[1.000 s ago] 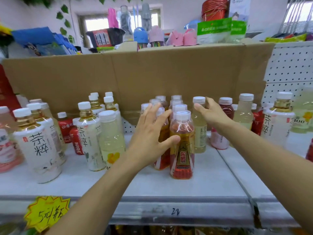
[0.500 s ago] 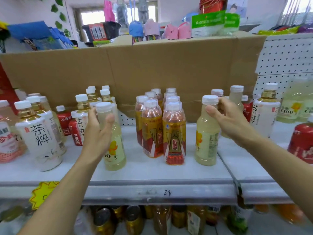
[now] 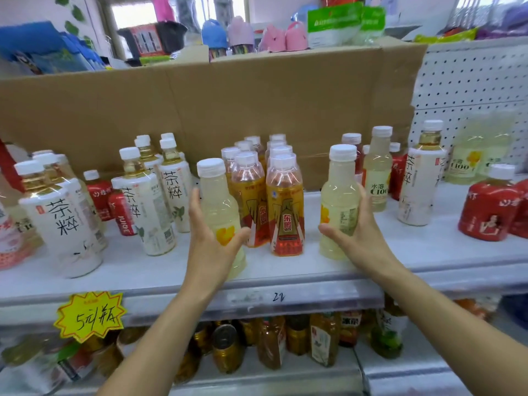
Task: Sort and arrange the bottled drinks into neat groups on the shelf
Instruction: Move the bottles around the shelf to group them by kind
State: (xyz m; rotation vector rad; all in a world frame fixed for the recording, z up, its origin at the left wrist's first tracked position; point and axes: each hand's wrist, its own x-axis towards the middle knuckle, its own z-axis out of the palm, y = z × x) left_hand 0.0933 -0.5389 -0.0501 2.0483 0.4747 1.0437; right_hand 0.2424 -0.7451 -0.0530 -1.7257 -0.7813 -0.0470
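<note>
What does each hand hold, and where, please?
Left hand grips the left pale bottle round its lower body; right hand grips the right pale bottle likewise.

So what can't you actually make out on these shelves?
Head view only:
Back rows of the orange bottles: hidden by the front two, count unclear.
The lower-shelf drinks: dark and blurred, labels unreadable.
The bottle at the left edge: cut off by the frame.
Label of the pale bottle: partly covered by the right hand.

Two pale bottles [image 3: 218, 195] upright; orange bottles [image 3: 284, 207] between.
</note>
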